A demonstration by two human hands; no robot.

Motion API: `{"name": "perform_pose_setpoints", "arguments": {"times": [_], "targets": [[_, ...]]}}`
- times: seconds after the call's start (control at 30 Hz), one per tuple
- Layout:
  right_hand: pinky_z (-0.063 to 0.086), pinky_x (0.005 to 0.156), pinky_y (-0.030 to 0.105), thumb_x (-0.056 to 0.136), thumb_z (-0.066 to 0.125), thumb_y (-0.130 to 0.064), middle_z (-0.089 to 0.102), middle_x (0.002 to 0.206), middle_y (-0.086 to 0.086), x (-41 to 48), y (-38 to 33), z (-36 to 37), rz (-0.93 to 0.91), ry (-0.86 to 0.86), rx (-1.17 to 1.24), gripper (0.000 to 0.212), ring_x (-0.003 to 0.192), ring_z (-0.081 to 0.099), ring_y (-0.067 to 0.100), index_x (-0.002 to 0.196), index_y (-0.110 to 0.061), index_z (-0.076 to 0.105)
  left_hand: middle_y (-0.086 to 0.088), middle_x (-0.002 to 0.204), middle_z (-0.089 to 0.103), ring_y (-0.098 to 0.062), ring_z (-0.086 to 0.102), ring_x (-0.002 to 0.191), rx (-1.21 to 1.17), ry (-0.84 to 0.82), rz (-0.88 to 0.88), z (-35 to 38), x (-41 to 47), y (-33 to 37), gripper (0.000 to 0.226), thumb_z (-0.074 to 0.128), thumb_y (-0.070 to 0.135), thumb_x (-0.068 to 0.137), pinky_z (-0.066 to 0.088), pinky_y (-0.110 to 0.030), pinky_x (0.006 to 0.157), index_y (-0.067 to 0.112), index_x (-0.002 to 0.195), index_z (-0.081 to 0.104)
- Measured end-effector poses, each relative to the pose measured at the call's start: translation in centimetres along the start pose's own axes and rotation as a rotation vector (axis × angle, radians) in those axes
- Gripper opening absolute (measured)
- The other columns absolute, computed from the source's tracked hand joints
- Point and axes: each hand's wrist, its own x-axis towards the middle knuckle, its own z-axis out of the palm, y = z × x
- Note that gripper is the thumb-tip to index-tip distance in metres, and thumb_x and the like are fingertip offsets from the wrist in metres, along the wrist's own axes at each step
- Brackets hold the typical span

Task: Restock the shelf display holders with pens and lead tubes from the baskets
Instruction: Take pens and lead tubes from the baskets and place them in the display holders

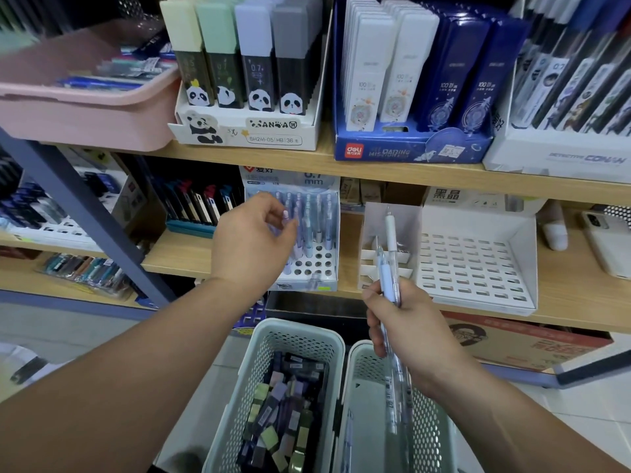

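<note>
I saw open holes in the front rows of the pen holder, standing pens packed its back rows, upper shelf board hung low overhead, my left hand blocked its left side, white slotted tray alongside stood open.

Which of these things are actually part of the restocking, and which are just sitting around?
Part of the job: left hand pinching a pen; right hand gripping pens; pen holder; basket of lead tubes; second basket.
Lying about: phone; cardboard box.
</note>
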Motion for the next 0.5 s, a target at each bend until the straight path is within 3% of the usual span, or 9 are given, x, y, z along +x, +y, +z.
{"name": "perform_pose_setpoints", "arguments": {"times": [0.07, 0.13, 0.23, 0.5], "targets": [[0.043, 0.044, 0.030, 0.100, 0.059, -0.018, 0.053, 0.062, 0.005, 0.0, 0.0, -0.2, 0.001, -0.002, -0.005, 0.008, 0.047, 0.046, 0.019, 0.095, -0.011, 0.058, 0.022, 0.071, 0.059, 0.002, 0.060, 0.069, 0.024, 0.003, 0.006, 0.3, 0.1, 0.0, 0.014, 0.074, 0.025, 0.086, 0.039, -0.007, 0.062, 0.028, 0.085, 0.060], [0.043, 0.044, 0.031, 0.100, 0.059, -0.018, 0.053, 0.062, 0.005, 0.1, 0.0, -0.4, 0.003, 0.001, -0.005, 0.009, 0.046, 0.045, 0.020, 0.093, -0.012, 0.059, 0.021, 0.071, 0.057, -0.006, 0.060, 0.068, 0.036, -0.003, 0.037, 0.6, 0.1, 0.0, 0.012, 0.073, 0.024, 0.087, 0.048, -0.023, 0.064, 0.026, 0.091, 0.062], [0.042, 0.043, 0.030, 0.101, 0.058, -0.018, 0.052, 0.062, 0.006, 0.1, -0.1, -0.7, 0.006, 0.010, 0.016, 0.011, 0.046, 0.045, 0.019, 0.091, -0.013, 0.059, 0.016, 0.073, 0.059, -0.017, 0.062, 0.070, 0.102, -0.018, 0.111, 0.8, 0.1, 0.2, 0.016, 0.071, 0.022, 0.088, 0.053, -0.034, 0.067, 0.022, 0.102, 0.062], [0.044, 0.046, 0.032, 0.102, 0.055, -0.015, 0.052, 0.062, 0.006, 0.1, -0.4, -1.2, -0.024, 0.028, -0.010, 0.011, 0.044, 0.045, 0.018, 0.091, -0.011, 0.057, 0.004, 0.078, 0.070, -0.023, 0.067, 0.073, 0.163, 0.006, 0.167, 1.0, 0.3, 0.1, 0.016, 0.076, 0.023, 0.085, 0.056, -0.039, 0.069, 0.015, 0.096, 0.068]]}}
